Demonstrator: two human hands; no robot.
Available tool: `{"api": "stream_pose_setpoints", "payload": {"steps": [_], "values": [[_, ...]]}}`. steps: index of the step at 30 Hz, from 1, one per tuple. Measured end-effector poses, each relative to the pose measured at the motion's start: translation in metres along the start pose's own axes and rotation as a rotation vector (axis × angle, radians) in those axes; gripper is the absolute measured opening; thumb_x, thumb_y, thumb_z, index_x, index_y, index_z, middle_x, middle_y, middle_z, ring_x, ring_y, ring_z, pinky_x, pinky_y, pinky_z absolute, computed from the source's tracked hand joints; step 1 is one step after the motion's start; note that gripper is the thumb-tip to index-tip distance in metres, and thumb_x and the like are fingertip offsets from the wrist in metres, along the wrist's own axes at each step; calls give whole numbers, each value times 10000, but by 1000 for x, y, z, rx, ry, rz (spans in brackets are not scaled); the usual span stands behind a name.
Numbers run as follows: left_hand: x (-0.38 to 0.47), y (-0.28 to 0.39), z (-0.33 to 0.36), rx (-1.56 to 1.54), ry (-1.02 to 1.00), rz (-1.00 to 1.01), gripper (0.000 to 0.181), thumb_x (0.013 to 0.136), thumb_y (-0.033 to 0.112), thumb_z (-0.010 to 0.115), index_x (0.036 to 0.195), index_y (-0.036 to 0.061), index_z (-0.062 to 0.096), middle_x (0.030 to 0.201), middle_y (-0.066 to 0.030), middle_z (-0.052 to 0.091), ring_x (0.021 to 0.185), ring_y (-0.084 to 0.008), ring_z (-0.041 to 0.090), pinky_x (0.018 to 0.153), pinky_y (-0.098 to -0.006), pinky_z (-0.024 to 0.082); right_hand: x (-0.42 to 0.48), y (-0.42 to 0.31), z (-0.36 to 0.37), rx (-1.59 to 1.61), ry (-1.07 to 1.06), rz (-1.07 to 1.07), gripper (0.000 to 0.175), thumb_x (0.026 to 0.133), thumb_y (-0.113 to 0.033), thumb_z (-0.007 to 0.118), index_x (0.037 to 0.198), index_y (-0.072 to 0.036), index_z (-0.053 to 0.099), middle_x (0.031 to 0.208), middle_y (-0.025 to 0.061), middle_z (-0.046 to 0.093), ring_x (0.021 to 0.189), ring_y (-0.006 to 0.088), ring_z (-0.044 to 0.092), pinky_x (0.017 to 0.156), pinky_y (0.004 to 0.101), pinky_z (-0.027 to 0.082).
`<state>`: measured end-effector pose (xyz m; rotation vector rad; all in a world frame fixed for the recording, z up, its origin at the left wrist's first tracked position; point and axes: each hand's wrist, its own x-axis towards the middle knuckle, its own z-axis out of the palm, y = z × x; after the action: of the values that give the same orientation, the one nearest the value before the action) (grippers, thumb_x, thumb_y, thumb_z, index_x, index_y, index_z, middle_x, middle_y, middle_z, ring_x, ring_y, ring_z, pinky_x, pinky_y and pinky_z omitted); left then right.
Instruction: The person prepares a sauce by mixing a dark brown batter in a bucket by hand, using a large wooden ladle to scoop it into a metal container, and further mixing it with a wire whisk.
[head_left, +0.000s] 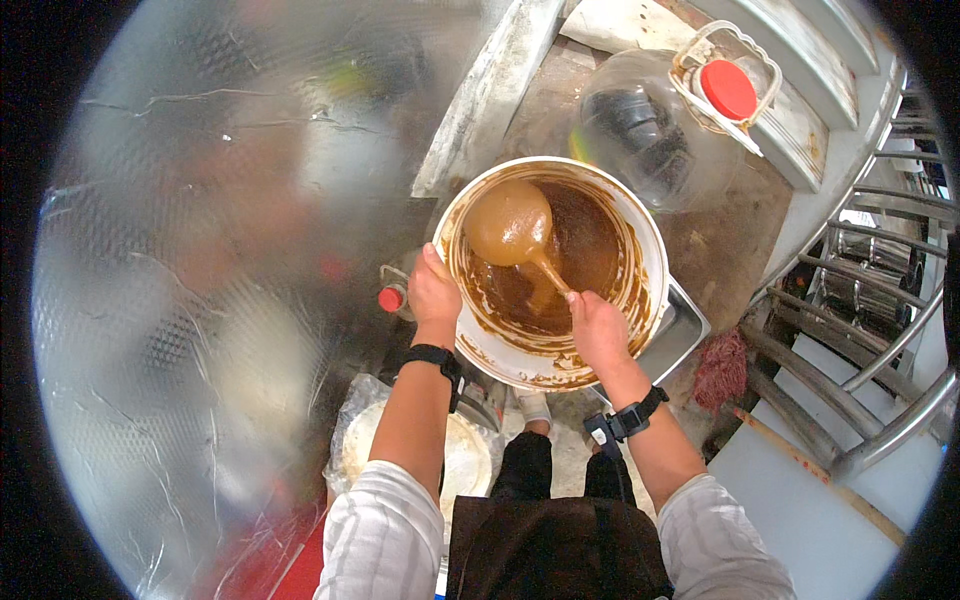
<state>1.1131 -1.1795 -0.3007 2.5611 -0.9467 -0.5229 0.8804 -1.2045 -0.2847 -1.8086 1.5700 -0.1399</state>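
A round white bucket is in front of me, its inner wall smeared with brown paste. Thick brown paste lies at its bottom. My left hand grips the bucket's left rim, thumb on top. In my right hand is the handle of a large ladle, whose round head is coated in lighter brown paste. The ladle's head is inside the bucket, towards its upper left side. Part of the handle is hidden by my right fingers.
A large transparent jug with a red cap stands beyond the bucket, near metal stairs. A rectangular metal pan shows beneath the bucket's right side. Plastic sheeting hangs at left. A red mop head and tubular railing are at right.
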Motion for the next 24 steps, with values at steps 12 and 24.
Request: {"api": "stream_pose_setpoints", "payload": {"steps": [12,24], "values": [[9,-9,14,-231,-53,-20,626,953,458,206,1095,-51,541,1108,-289,536,1063,-405,491,894,-445,374,-59,19,-50,192,86,-24,274,895,-255,509,747,-27,540,604,196,540,584,385,551,520,456,423],[-163,-89,-59,-574,-232,-74,485,971,397,267,1143,9,501,1095,-101,512,989,-197,496,818,-336,421,-126,27,-90,506,-66,11,288,892,-251,534,782,12,572,575,131,498,510,184,448,510,316,399]]}}
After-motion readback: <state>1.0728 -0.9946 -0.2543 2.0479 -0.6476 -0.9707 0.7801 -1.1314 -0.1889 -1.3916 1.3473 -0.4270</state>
